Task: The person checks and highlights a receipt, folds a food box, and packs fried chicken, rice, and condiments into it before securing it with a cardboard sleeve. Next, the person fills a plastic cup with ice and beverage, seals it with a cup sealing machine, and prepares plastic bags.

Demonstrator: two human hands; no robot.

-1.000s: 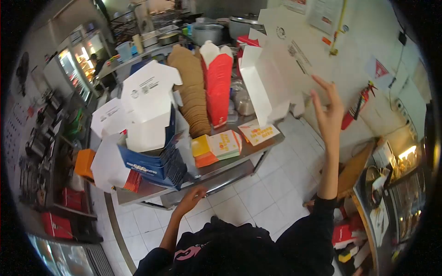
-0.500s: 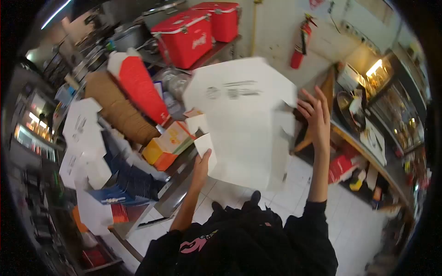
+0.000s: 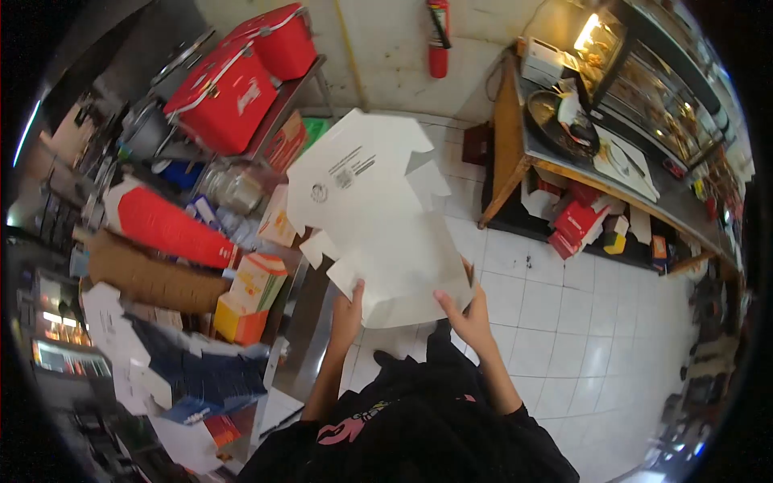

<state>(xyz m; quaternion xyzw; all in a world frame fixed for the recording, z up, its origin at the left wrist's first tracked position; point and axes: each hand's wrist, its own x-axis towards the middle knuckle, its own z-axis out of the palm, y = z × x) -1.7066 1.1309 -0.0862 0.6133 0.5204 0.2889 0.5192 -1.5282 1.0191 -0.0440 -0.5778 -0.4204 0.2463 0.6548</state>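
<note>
A large white unfolded carton (image 3: 386, 209) with printed marks and cut flaps is held up in front of my body. My left hand (image 3: 348, 312) grips its lower left edge, thumb on the inner face. At the lower right corner, my right hand (image 3: 469, 312) pinches the carton's wall, with the fingers behind it. Left of the carton, orange and yellow printed boxes (image 3: 256, 286) lie by the steel table's edge. Beyond them are a brown carton stack (image 3: 153, 274), a red carton stack (image 3: 173, 228) and dark blue cartons (image 3: 209, 382).
Red cooler boxes (image 3: 229, 97) stand on a shelf at the upper left. A fire extinguisher (image 3: 438, 40) hangs on the wall. At the right, a wooden-framed counter (image 3: 515, 153) bears a black pan (image 3: 555, 121) beside a lit display case (image 3: 644, 80). White floor tiles (image 3: 555, 310) lie below.
The view has swung right, towards the counter. The white carton has come in front of my body. My right hand, earlier raised and open, has closed on its right side; my left hand holds its left edge.
</note>
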